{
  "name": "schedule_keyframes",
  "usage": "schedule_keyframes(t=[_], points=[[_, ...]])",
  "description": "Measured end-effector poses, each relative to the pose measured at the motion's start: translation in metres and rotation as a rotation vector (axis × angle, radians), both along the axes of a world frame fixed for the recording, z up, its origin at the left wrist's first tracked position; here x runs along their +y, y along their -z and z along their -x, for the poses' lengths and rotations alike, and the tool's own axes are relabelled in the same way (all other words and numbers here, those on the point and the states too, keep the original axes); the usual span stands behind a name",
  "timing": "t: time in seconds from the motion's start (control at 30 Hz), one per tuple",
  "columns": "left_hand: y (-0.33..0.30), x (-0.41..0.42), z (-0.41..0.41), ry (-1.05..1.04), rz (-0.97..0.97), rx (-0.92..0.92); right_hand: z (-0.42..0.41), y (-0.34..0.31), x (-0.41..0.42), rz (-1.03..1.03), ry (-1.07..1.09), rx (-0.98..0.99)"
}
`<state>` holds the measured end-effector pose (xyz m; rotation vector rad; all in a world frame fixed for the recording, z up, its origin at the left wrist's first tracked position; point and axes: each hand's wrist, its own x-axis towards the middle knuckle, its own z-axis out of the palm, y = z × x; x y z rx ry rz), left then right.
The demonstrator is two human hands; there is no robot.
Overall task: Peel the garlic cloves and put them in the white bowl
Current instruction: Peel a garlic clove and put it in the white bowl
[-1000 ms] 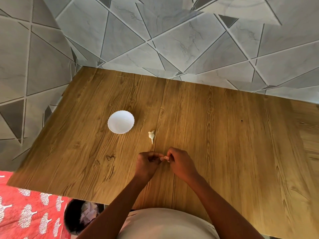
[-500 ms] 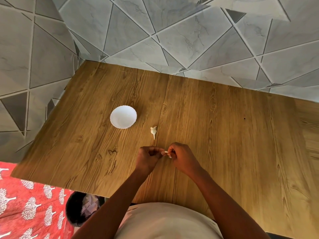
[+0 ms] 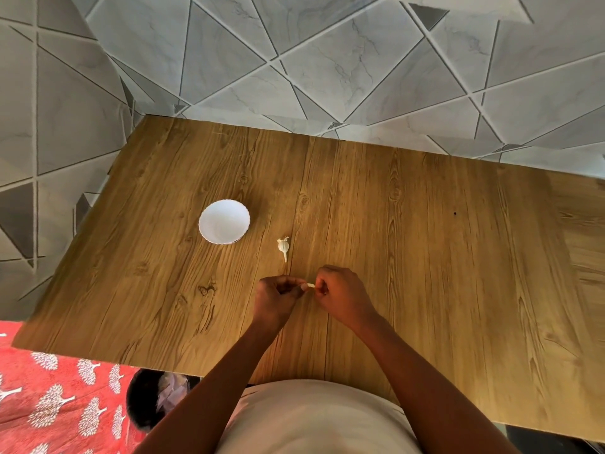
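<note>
A small garlic clove sits between my two hands just above the wooden table. My left hand pinches one end of it with curled fingers, and my right hand pinches the other end. Most of the clove is hidden by my fingertips. A small garlic bulb with its stem pointing toward me lies on the table a little beyond my hands. The white bowl, with a scalloped rim, stands to the left of the bulb and looks empty.
A black bin with pale scraps inside stands on the floor below the table's near edge, beside a red patterned cloth. Grey tiled wall runs behind and to the left of the table.
The view has tilted slightly, so the table sits higher in frame. My hands stay together on the clove, with its pale tip still showing between the fingertips.
</note>
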<state>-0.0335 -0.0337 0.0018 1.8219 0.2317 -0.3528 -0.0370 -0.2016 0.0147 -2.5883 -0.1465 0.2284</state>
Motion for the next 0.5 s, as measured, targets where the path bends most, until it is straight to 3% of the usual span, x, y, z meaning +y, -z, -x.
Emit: schedule_keyframes(t=[0.13, 0.3, 0.5], points=[[0.0010, 0.0038, -0.0019, 0.013, 0.005, -0.016, -0.0003, 0.0064, -0.0043, -0.123, 0.097, 0.025], [0.0024, 0.0040, 0.0022, 0.029, -0.042, -0.034, 0.0015, 0.0100, -0.0085, 0.006, -0.005, 0.054], [0.0033, 0.0046, 0.0003, 0.045, -0.035, -0.042, 0.0044, 0.0083, -0.0060, -0.278, 0.075, 0.051]])
